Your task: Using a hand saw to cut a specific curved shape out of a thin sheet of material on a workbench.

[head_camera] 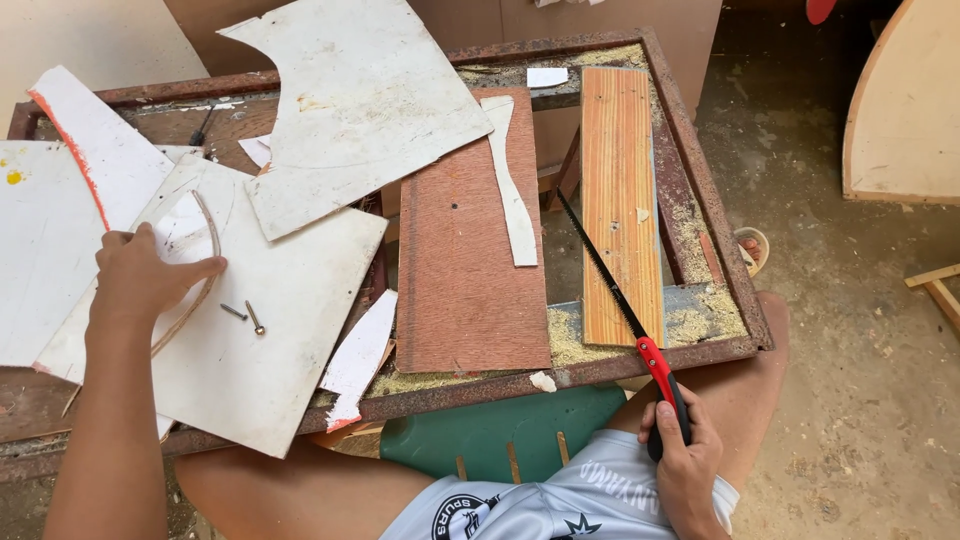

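My left hand (140,280) presses flat on a white board (270,330) lying on the rusty metal frame table (560,378), fingers beside a thin curved wooden strip (205,270). Two screws (245,316) lie on the board just right of that hand. My right hand (680,450) grips the red and black handle of a hand saw (610,285), low at my right thigh. Its dark blade slants up and left across the edge of an orange wooden plank (620,200).
A reddish-brown board (470,270) lies mid-table with a narrow white offcut (512,190) on it. Large white cut panels (360,100) overlap at the back and left. Sawdust collects along the frame. A green stool (500,435) sits under me. A curved panel (905,110) stands on the dirt floor at right.
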